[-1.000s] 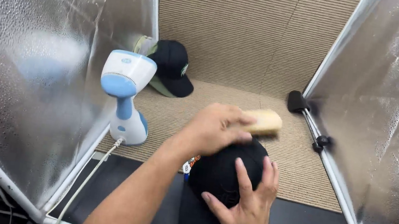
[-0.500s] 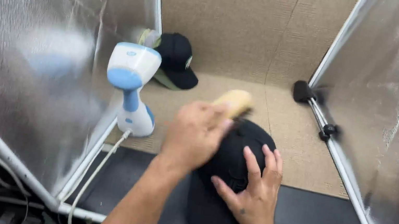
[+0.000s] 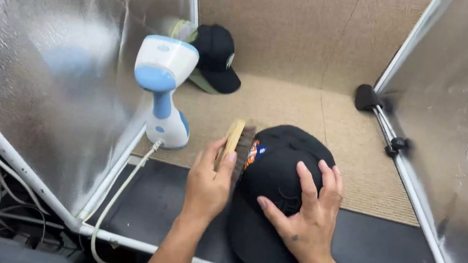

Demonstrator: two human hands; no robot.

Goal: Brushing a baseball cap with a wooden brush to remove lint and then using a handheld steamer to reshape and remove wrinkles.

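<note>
Black cap (image 3: 280, 175) is lying crown-up at the front of the booth, half on the tan carpet (image 3: 310, 115) and half on the dark mat (image 3: 162, 201), brim pointing toward me. The coloured patch on its left side is facing the brush.

I am watching the wooden brush (image 3: 234, 139) working against that left side, bristles touching the fabric just beside the patch. In my judgement, this step is going best with short, light strokes running one way, bristles kept flat to the panel, and the crown pinned so it is not sliding or caving in.

Left hand (image 3: 209, 184) is wrapping the brush handle in a closed grip, thumb on the near side. Right hand (image 3: 303, 215) is lying open on the crown, fingers spread wide and pressing down, holding nothing.

Further out: a white and blue steamer (image 3: 164, 90) is standing upright to the left, apart from the cap, its cord trailing forward. A second dark cap (image 3: 215, 57) is resting at the back left corner. Silver foil walls (image 3: 42, 47) are closing in both sides.
</note>
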